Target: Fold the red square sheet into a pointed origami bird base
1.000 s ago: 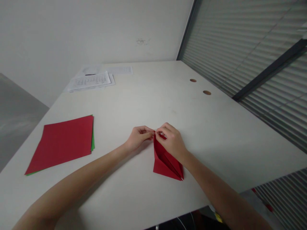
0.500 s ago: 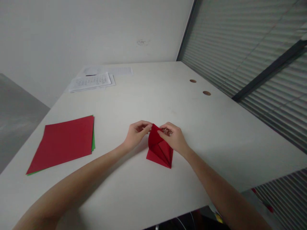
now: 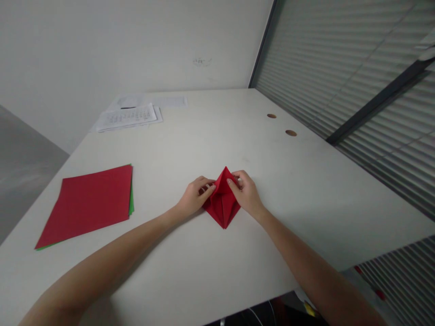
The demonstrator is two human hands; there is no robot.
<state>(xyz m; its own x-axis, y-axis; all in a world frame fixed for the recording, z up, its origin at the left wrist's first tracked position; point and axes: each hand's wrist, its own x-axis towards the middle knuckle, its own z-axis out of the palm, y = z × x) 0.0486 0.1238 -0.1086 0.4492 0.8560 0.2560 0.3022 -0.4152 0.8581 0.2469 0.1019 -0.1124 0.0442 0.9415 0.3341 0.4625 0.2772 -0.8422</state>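
A folded red sheet of paper (image 3: pixel 222 203) forms a diamond on the white table, one point towards the far wall and one towards me. Creases run to its near point, and the upper flap stands partly raised. My left hand (image 3: pixel 197 194) pinches the flap's left edge between thumb and fingers. On the other side, my right hand (image 3: pixel 246 190) grips the right edge, its thumb on top and its fingers behind the paper. The paper hides part of the fingertips of both hands.
To the left lies a stack of red paper (image 3: pixel 90 201) with green sheets showing at its edges. Printed white papers (image 3: pixel 127 117) lie at the far left. Two round holes (image 3: pixel 291 133) pierce the table (image 3: pixel 210 136) near the blinds (image 3: pixel 326 68) on the right.
The folded paper has turned and shifted slightly, from a lopsided shape to a symmetric diamond. My hands have moved from close together at its top corner to its left and right sides.
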